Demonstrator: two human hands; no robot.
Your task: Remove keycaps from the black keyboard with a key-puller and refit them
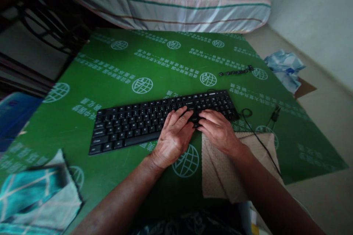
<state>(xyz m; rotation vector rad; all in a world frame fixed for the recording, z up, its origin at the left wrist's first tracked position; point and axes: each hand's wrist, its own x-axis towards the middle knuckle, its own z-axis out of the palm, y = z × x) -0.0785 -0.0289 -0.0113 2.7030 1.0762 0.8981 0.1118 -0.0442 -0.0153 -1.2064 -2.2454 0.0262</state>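
Two bare hands are at the black keyboard (143, 121), which lies across the middle of the green tabletop (116, 90), its right end angled toward the far edge. Here's the left hand (176, 134), bent over the keys, fingertips down; just beside it, the right hand (220, 132) curls its fingers at the same patch, and whether either pinches anything, one cannot tell. Near the right edge, a row of small black pieces (235, 72); at the near edge, a beige cloth (217, 178).
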